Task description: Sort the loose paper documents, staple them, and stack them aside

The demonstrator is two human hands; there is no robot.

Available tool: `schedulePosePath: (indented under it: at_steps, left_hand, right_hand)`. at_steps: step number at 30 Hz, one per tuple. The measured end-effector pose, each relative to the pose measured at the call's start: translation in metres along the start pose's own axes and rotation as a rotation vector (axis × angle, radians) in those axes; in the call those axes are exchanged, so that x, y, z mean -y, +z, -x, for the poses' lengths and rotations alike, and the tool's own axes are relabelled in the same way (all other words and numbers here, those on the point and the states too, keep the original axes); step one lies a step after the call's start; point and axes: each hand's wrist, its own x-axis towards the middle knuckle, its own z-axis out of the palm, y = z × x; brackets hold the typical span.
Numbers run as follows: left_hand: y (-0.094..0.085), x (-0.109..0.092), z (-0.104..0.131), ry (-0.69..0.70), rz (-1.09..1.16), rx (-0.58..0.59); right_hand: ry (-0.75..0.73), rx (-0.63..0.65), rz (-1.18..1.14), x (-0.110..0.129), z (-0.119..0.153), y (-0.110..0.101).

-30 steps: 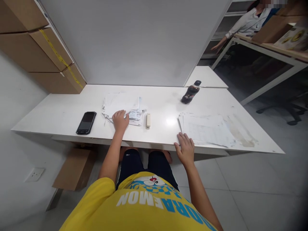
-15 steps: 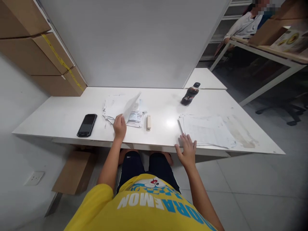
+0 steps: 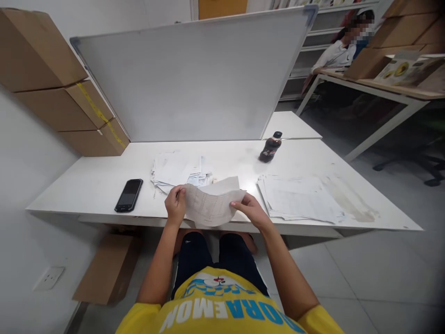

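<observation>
Between my two hands, over the table's front edge, hangs a curved sheet of paper (image 3: 210, 206) with faint printed lines or a table on it. My left hand (image 3: 176, 204) pinches its left side, and my right hand (image 3: 249, 209) grips the right side with the thumb on top. Behind the sheet on the left lies an untidy pile of papers (image 3: 174, 167). A flatter paper stack (image 3: 299, 197) rests to the right of my right hand. The small cream-coloured object (image 3: 214, 180) is mostly covered by the sheet.
A black phone (image 3: 129, 195) lies at the left of the white table (image 3: 93, 185). A bottle of dark drink (image 3: 270, 147) stands towards the back right. A whiteboard (image 3: 194, 83) rises behind, with cardboard boxes (image 3: 86, 104) beside it. One person (image 3: 335, 55) sits at another table.
The sheet my left hand was lifting at the left pile is now off it, in front of me. My right hand has left the right stack and taken the sheet's other side. The view has tilted up.
</observation>
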Motion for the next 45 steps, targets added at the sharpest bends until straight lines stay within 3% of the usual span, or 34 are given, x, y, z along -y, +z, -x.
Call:
schedulePosePath:
  at_steps: [3,6,10,13,16,20,24,26,30,35,39,42,45]
  left_hand:
    - [0.001,0.004,0.002,0.033,0.12,-0.071]
    - [0.011,0.016,0.017,0.003,0.282,0.002]
    - [0.027,0.033,0.042,-0.213,0.309,0.193]
    - [0.033,0.037,0.05,-0.275,0.318,0.298]
    - [0.034,0.038,0.048,-0.283,0.325,0.325]
    - [0.031,0.041,0.044,-0.351,0.407,0.357]
    - [0.028,0.046,0.042,-0.395,0.444,0.33]
    - [0.028,0.047,0.041,-0.429,0.395,0.354]
    - [0.037,0.043,0.043,-0.486,0.295,0.503]
    - [0.048,0.031,0.048,-0.329,-0.037,0.522]
    - [0.046,0.025,0.048,-0.142,-0.151,0.569]
    - [0.043,0.021,0.048,0.063,-0.246,0.71]
    - [0.045,0.016,0.05,0.201,-0.369,0.822]
  right_hand:
    - [-0.105,-0.188,0.037,0.001,-0.003,0.001]
    - [-0.164,-0.301,0.073,-0.015,0.0,-0.002]
    - [-0.114,-0.258,0.104,-0.042,0.007,-0.006]
    - [-0.144,-0.218,0.131,-0.049,0.008,-0.011]
    - [-0.144,-0.234,0.146,-0.045,0.004,-0.015]
    - [-0.018,-0.251,0.056,-0.039,-0.001,-0.018]
    - [0.103,-0.122,-0.043,-0.029,0.014,-0.024]
    - [0.162,-0.089,0.041,-0.026,0.027,-0.03]
    - [0.246,-0.21,0.28,-0.036,0.048,-0.044]
    - [0.232,-0.321,0.298,-0.06,0.053,-0.063]
    - [0.233,-0.453,0.409,-0.068,0.051,-0.074]
    - [0.156,-0.527,0.647,-0.059,0.05,-0.069]
    - [0.018,-0.572,0.947,-0.037,0.046,-0.052]
